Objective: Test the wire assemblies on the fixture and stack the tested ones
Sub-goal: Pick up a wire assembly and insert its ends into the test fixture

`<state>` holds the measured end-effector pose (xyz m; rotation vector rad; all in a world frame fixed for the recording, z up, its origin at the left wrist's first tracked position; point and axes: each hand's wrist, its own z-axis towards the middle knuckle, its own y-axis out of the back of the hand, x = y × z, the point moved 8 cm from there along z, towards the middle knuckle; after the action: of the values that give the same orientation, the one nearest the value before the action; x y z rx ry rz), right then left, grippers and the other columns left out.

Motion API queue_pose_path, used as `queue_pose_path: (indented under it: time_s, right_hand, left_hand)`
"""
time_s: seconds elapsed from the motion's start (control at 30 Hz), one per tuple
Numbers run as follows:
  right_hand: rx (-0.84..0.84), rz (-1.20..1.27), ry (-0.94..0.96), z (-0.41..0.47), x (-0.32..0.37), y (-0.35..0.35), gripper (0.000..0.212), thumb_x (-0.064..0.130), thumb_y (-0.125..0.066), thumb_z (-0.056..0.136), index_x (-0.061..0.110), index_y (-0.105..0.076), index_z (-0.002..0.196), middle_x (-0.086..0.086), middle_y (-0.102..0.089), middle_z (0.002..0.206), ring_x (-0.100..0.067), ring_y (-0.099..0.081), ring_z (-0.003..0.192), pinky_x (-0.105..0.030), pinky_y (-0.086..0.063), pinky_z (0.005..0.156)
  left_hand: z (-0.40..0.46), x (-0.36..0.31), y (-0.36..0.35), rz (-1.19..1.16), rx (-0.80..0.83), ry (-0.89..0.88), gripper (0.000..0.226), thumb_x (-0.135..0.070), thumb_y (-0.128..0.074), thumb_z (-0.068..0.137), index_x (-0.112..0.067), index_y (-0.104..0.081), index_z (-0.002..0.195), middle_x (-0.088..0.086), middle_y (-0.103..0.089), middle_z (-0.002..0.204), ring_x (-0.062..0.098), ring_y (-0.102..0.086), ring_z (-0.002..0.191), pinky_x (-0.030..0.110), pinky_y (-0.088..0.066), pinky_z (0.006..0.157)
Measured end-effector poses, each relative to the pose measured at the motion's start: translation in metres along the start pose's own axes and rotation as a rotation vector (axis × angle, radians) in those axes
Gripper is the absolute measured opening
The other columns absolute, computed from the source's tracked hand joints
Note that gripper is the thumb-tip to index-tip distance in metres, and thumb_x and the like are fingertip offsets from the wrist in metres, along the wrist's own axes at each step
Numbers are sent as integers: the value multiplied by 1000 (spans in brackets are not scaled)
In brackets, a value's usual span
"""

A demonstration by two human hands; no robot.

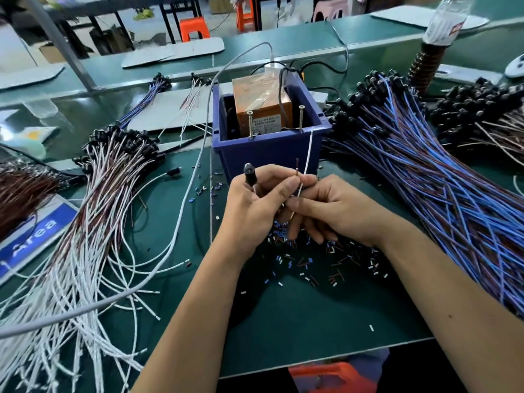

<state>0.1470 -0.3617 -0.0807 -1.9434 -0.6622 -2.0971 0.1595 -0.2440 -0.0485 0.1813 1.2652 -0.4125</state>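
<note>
While hands pinch wires — sign reads "Area"

Blue plastic bin stood centre-rear on green bench mat, orange taped box inside it. White-and-brown wire pile lay left; blue-and-purple wire bundle right. Both hands met before the bin, above scattered insulation offcuts.

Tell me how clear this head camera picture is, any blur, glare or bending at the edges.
Head view: the left hand and right hand and the blue bin are fairly sharp; wide-angle bending curves the table edge and leans the bottle; the far stools are soft; the hands cast a soft shadow onto the green mat; pale glare lies on the far table top.
</note>
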Motion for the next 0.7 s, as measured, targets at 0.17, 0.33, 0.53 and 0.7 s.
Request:
queue_pose_path:
  time_s: [0.17,0.33,0.53,0.7]
  right_hand:
    - [11,-28,-8,-2,-1,2,26,28,-64,102,7,-77,93,-11,-77,81,-15,-56,47,-20,-39,36]
    - [-142,159,22,-9,3,32,17,29,-70,95,14,-79,96,-10,-74,83,-9,-55,52,-16,-37,37]
    - [-384,377,92,-14,4,60,25,33,-67,95,13,-78,104,-6,-70,85,-8,-53,53,-15,-33,36]
    - [-451,323,106,-16,4,64,19,33,-72,89,16,-80,86,-1,-68,72,-7,-50,48,-16,-32,35]
  left_hand:
    - [0,7,3,-4,15,59,13,-12,-65,98,-11,-78,95,22,-75,94,34,-65,71,35,-53,57]
    - [-4,17,6,-81,16,185,11,-13,-67,97,-12,-77,94,15,-76,93,18,-73,76,24,-56,63]
    - [-5,23,-5,26,128,222,13,-12,-66,97,-16,-78,91,16,-77,92,16,-49,56,15,-32,46]
    - [-8,30,-3,44,135,256,11,-22,-70,92,-27,-79,88,11,-78,90,34,-55,84,48,-33,68]
